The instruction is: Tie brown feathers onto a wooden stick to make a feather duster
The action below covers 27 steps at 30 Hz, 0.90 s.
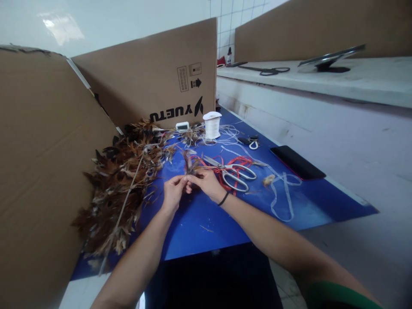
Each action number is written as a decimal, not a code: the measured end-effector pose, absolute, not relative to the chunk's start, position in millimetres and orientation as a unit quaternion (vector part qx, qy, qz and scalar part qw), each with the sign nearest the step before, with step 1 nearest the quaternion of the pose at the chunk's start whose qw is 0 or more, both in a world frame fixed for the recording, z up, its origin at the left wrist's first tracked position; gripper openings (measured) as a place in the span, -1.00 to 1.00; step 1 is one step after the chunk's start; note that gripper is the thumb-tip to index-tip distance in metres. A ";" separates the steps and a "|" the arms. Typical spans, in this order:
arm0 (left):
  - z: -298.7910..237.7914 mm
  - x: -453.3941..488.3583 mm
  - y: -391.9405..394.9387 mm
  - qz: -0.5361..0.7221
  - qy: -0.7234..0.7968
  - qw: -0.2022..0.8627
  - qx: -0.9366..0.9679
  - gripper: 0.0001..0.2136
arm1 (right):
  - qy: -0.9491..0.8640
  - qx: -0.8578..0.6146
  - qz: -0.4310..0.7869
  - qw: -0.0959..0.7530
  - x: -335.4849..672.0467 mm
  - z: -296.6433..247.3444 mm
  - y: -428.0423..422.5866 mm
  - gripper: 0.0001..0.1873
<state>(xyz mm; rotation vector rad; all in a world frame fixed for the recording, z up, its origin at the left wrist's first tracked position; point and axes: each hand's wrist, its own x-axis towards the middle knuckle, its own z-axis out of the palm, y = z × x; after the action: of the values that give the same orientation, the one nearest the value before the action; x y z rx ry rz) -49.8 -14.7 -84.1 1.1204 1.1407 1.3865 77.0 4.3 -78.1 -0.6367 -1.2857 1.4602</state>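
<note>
My left hand (pixel 174 190) and my right hand (pixel 206 182) meet above the blue tabletop, their fingertips pinched together. Between them is a small bunch of brown feathers (pixel 190 162), tips pointing away from me. The quill ends are hidden by my fingers. Just beyond my right hand lie metal scissors (pixel 236 172) on a tangle of red ribbon (pixel 229 165). To the left of my hands a large heap of brown feathers (pixel 120 180) spreads along the table, with a pale cord (pixel 128 191) running across it.
A white ribbon spool (pixel 212 125) stands behind my hands, near a small white digital device (pixel 182 126). A phone (pixel 298 162), keys (pixel 252 142) and loose white ribbon (pixel 285 195) lie at right. Cardboard panels (pixel 154 73) wall the left and back. A ledge (pixel 322 77) holds black scissors (pixel 268 70).
</note>
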 end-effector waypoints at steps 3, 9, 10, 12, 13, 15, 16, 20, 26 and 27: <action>-83.3 -49.0 -15.1 0.571 0.475 0.485 0.462 -0.77 | -0.511 -0.267 0.627 0.524 77.1 -76.8 3.6 -0.65; -82.1 -47.4 -16.2 0.565 0.483 0.477 0.469 -0.76 | -0.480 -0.317 0.630 0.522 77.2 -73.7 3.1 -0.62; -82.0 -47.2 -16.4 0.565 0.482 0.476 0.470 -0.75 | -0.479 -0.324 0.628 0.522 77.5 -73.6 3.3 -0.62; -81.4 -46.9 -17.0 0.562 0.479 0.479 0.475 -0.74 | -0.477 -0.331 0.627 0.520 78.3 -74.4 4.1 -0.63; -81.0 -46.8 -17.4 0.559 0.476 0.482 0.477 -0.74 | -0.477 -0.334 0.626 0.519 78.7 -75.4 4.7 -0.63; -79.8 -47.0 -18.3 0.554 0.471 0.494 0.477 -0.73 | -0.478 -0.344 0.618 0.521 79.7 -77.9 6.3 -0.65; -79.2 -47.3 -18.7 0.551 0.468 0.502 0.475 -0.73 | -0.481 -0.351 0.611 0.523 80.2 -79.3 7.1 -0.65; -77.8 -49.2 -19.1 0.544 0.448 0.541 0.459 -0.72 | -0.495 -0.367 0.585 0.527 81.7 -83.3 9.8 -0.67; -75.9 -52.5 -17.9 0.519 0.438 0.606 0.415 -0.70 | -0.507 -0.358 0.580 0.527 82.5 -84.3 11.4 -0.68; -75.3 -53.0 -17.9 0.510 0.435 0.621 0.407 -0.70 | -0.510 -0.358 0.580 0.525 82.7 -84.4 11.4 -0.68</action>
<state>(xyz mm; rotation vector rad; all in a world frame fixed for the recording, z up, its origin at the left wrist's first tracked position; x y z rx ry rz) -53.0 -17.9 -75.3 0.9356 0.9994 1.1728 82.7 11.4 -84.4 -0.8569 -1.2202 1.3874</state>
